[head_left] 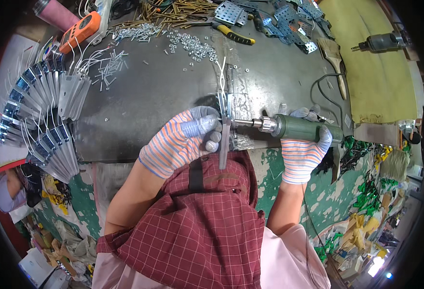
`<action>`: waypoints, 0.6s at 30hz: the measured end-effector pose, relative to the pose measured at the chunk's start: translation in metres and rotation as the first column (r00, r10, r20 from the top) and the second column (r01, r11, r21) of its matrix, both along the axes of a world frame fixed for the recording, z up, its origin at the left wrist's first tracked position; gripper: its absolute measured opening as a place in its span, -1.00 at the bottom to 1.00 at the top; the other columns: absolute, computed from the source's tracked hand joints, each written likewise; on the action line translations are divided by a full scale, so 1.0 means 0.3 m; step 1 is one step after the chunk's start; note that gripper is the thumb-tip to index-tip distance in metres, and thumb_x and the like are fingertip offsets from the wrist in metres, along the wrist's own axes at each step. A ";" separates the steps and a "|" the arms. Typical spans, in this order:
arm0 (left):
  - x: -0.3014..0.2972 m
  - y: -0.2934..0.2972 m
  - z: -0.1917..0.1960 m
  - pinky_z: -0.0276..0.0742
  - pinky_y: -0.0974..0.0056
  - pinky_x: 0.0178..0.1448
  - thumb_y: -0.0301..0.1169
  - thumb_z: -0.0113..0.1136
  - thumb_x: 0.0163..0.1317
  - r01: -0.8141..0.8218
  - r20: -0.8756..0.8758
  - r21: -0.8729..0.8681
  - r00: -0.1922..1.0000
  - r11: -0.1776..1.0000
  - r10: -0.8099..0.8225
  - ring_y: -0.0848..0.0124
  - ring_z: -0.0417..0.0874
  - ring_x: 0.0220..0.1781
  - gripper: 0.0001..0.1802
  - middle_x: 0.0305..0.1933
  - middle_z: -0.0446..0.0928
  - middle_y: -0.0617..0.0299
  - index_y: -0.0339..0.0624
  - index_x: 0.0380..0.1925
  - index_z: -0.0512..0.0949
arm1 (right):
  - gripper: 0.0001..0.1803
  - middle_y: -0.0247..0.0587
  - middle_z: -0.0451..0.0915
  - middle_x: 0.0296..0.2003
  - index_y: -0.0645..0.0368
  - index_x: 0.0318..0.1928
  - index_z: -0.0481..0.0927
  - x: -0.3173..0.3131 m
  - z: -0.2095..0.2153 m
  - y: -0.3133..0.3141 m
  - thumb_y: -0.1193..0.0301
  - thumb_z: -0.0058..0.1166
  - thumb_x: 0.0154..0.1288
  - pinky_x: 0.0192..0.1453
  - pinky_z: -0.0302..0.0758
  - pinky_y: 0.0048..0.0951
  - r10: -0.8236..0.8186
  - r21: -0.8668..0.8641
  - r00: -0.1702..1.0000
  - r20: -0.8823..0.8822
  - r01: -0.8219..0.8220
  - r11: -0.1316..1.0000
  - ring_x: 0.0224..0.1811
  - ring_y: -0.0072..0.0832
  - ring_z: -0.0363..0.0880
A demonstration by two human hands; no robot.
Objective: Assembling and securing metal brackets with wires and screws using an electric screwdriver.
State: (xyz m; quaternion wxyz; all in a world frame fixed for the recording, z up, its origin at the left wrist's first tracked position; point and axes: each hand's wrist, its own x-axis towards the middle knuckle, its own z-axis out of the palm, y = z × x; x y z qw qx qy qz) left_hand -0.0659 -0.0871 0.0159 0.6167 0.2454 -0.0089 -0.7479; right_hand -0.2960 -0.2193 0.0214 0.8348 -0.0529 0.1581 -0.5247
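Pinched the narrow grey metal strip (224, 153) in the closed left hand (180, 137), near the centre of the frame, edge-on and pointing up and down the picture, probably to offer a flat face to the tool. Wrapped the right hand (302, 153) around the barrel of a green electric screwdriver (301, 129), right of centre and lying crosswise, apparently for a straight push. Aimed the silver bit (243, 123) leftward at the strip, with left thumb and fingers backing the far side, likely to resist pressure. Could not tell contact at the tip from a slight gap. Let the twisted white wires (222, 73) point toward the top of the frame, presumably away from the bit.

Had similar wired assemblies (53, 150) fanned out at the left of the frame, perhaps against tangling. Saw small silver screws (137, 32) and nuts (192, 46) heaped at the top, likely for easy picking.

Had the strip's lower end reaching past the front edge of the dark tabletop (139, 96), over the maroon checked apron (197, 231), with room to tilt. Found the widest space between left hand and fan; met tighter quarters rightward, with a black cord (318, 85) looping near the paintbrush (335, 61) and the tabletop's right edge close to the screwdriver's rear
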 end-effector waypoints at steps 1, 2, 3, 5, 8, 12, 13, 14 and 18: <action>-0.002 -0.002 0.005 0.56 0.39 -0.31 -0.48 0.10 0.32 0.002 -0.001 0.001 1.000 1.000 -0.002 0.40 0.64 -0.29 -0.84 -0.27 0.61 0.15 -0.20 -0.12 0.51 | -0.44 -0.23 0.64 -0.19 0.19 0.12 0.48 0.002 0.003 0.000 0.34 0.24 0.06 0.43 0.14 0.09 -0.002 0.001 1.000 -0.001 0.002 1.000 0.00 -0.22 0.54; -0.005 -0.005 0.016 0.57 0.39 -0.30 -0.47 0.11 0.31 -0.001 0.034 0.012 0.999 1.000 0.001 0.41 0.64 -0.28 -0.85 -0.27 0.61 0.15 -0.19 -0.13 0.51 | -0.58 -0.25 0.65 -0.22 0.18 -0.07 0.56 0.005 0.007 0.000 0.33 0.25 0.02 0.46 0.09 0.15 -0.013 0.026 0.999 -0.039 0.014 1.000 -0.03 -0.26 0.55; -0.008 -0.007 0.027 0.57 0.38 -0.29 -0.46 0.12 0.31 -0.005 0.069 0.023 0.998 1.000 0.004 0.42 0.64 -0.28 -0.85 -0.27 0.61 0.16 -0.19 -0.14 0.51 | -0.71 -0.26 0.67 -0.25 0.18 -0.26 0.64 0.005 0.009 0.000 0.33 0.25 -0.02 0.49 0.04 0.21 -0.023 0.051 0.997 -0.077 0.027 0.998 -0.06 -0.29 0.57; -0.012 -0.007 0.041 0.58 0.39 -0.28 -0.45 0.13 0.31 -0.016 0.110 0.030 0.994 0.999 0.013 0.43 0.64 -0.29 -0.85 -0.28 0.61 0.16 -0.18 -0.14 0.51 | -0.71 -0.26 0.67 -0.24 0.17 -0.25 0.64 -0.001 0.003 0.002 0.33 0.26 -0.01 0.49 0.03 0.22 -0.021 0.055 0.996 -0.088 0.026 0.998 -0.05 -0.29 0.56; -0.028 -0.014 0.092 0.56 0.42 -0.30 -0.45 0.12 0.32 -0.055 0.320 0.105 0.947 0.993 0.019 0.50 0.61 -0.36 -0.87 -0.29 0.60 0.19 -0.19 -0.15 0.51 | -0.71 -0.26 0.67 -0.22 0.16 -0.24 0.63 -0.003 -0.001 0.001 0.33 0.26 -0.01 0.49 0.02 0.25 -0.026 0.073 0.997 -0.077 0.031 0.997 -0.04 -0.28 0.56; -0.087 0.001 0.088 0.50 0.50 -0.34 -0.49 0.13 0.32 -0.213 0.828 0.012 0.551 0.977 0.109 0.60 0.56 -0.42 -0.89 -0.32 0.59 0.25 -0.22 -0.18 0.52 | -0.41 -0.23 0.63 -0.19 0.19 0.14 0.45 -0.001 0.003 0.007 0.35 0.24 0.05 0.46 0.09 0.12 -0.023 0.029 1.000 -0.009 0.023 0.999 -0.01 -0.23 0.53; -0.103 0.004 0.078 0.50 0.50 -0.34 -0.49 0.13 0.32 -0.214 0.828 0.013 0.550 0.977 0.109 0.60 0.56 -0.42 -0.89 -0.32 0.59 0.25 -0.22 -0.18 0.52 | -0.41 -0.23 0.63 -0.19 0.19 0.14 0.45 0.001 0.005 0.008 0.35 0.24 0.05 0.46 0.09 0.12 -0.022 0.029 1.000 -0.008 0.022 0.999 -0.01 -0.23 0.53; -0.119 0.007 0.067 0.50 0.50 -0.31 -0.50 0.14 0.31 -0.269 0.870 -0.066 0.455 0.961 0.187 0.60 0.56 -0.40 -0.89 -0.33 0.58 0.27 -0.23 -0.18 0.52 | -0.41 -0.24 0.61 -0.20 0.19 0.13 0.45 0.005 0.011 0.009 0.36 0.25 0.04 0.46 0.09 0.12 -0.038 0.036 0.999 -0.025 0.039 0.999 -0.02 -0.25 0.52; -0.149 0.006 0.032 0.53 0.44 -0.20 -0.54 0.18 0.27 -0.337 0.933 -0.188 0.232 0.923 0.275 0.56 0.59 -0.33 -0.87 -0.33 0.59 0.25 -0.26 -0.19 0.52 | -0.42 -0.30 0.50 -0.24 0.19 0.12 0.46 0.007 0.020 0.014 0.40 0.26 0.02 0.49 0.03 0.13 -0.052 -0.035 0.999 -0.004 0.052 0.998 -0.07 -0.32 0.48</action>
